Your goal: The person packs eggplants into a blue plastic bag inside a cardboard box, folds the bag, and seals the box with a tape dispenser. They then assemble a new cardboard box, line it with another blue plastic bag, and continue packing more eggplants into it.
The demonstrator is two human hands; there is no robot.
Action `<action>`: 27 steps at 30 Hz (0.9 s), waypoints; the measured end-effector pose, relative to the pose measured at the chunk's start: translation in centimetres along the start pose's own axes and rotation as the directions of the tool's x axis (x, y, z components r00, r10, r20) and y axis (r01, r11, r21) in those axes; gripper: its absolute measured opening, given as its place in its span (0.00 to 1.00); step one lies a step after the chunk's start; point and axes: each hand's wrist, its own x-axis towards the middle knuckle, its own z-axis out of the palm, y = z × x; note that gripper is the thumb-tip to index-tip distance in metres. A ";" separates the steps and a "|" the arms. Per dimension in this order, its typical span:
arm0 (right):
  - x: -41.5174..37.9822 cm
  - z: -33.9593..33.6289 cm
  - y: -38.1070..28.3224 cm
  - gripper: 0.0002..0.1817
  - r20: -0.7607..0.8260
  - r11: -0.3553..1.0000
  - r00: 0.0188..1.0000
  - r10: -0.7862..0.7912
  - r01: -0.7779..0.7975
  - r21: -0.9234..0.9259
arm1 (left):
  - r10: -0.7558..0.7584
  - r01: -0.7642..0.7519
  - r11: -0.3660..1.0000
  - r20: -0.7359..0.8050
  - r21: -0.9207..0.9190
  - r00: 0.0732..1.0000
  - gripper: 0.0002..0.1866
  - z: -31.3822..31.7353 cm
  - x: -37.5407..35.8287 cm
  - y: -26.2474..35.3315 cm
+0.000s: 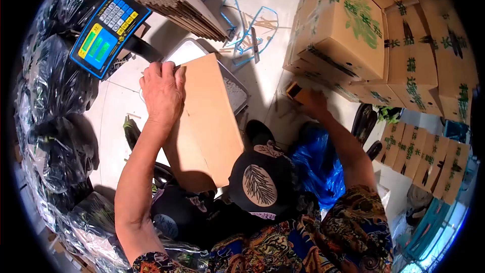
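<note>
Patterned shirt, nearest, six o'clock. Black plastic bags, piled, nine o'clock. Scale display, lit, ten o'clock. Left hand, ten o'clock: fingers bent at the corner of a plain cardboard box; cannot tell whether gripping or pressing. Box itself: just off centre, nine o'clock. Right hand, two o'clock: closed on an orange-and-black tool, type unclear. Blue plastic, four o'clock. Printed cartons, stacked, two o'clock.
</note>
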 end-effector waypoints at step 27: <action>-11.5 -27.8 -21.2 0.37 -0.400 0.255 0.820 -0.410 0.524 0.813 | -0.208 0.245 0.451 0.166 -0.858 0.964 0.21 -7.8 -0.8 0.3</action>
